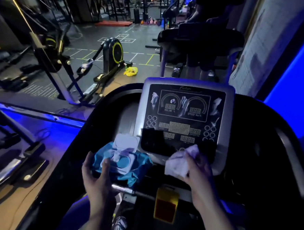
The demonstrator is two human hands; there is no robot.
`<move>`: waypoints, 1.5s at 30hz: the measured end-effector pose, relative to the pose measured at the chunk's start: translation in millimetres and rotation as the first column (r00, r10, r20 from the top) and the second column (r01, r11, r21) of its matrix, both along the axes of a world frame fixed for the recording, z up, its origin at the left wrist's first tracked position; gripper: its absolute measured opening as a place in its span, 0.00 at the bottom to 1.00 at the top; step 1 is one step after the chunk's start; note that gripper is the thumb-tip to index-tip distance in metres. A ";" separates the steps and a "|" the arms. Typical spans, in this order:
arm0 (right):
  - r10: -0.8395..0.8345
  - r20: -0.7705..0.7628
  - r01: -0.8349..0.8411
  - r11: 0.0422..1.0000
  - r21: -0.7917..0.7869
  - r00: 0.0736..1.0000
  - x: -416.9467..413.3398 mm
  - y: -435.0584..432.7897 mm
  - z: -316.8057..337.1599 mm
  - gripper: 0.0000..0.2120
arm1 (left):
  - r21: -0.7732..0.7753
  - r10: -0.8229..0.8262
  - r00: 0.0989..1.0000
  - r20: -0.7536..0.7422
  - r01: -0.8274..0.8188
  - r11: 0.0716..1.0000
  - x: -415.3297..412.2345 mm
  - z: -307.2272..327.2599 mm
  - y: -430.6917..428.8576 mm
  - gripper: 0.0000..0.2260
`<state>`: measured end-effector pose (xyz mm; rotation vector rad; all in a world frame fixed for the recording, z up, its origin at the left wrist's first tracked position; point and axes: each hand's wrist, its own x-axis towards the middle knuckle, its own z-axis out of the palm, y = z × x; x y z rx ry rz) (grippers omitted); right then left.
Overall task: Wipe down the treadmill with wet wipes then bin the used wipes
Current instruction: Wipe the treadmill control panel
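Now: your right hand [199, 167] pinches a crumpled wipe [177, 164] at the lower edge of the treadmill console [182, 97]. Your left hand [96, 173] curls round the open wipe pack [125, 162] just beside it, thumb on top. Spread the wipe flat before pressing. Work top to bottom across the white smears [215, 105], going lightly over the buttons [209, 131]. Setting the pack down first probably helps.
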<state>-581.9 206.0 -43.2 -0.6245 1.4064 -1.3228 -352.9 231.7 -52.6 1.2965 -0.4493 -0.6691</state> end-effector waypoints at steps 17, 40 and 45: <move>-0.112 -0.240 0.027 0.943 -0.332 0.964 38.7 -52.9 36.7 0.12 | -0.114 0.080 0.994 -0.074 -0.088 0.990 42.0 3.1 -146.6 0.25; -0.401 -0.904 -0.685 0.619 -0.385 0.146 68.3 -235.6 40.9 0.24 | -0.112 0.050 0.999 0.015 -0.048 0.993 75.4 29.9 -167.4 0.24; -0.286 -0.936 -0.741 0.579 -0.340 0.206 49.0 -233.0 26.8 0.19 | -0.076 0.039 0.999 0.024 -0.038 0.996 78.4 22.9 -165.2 0.24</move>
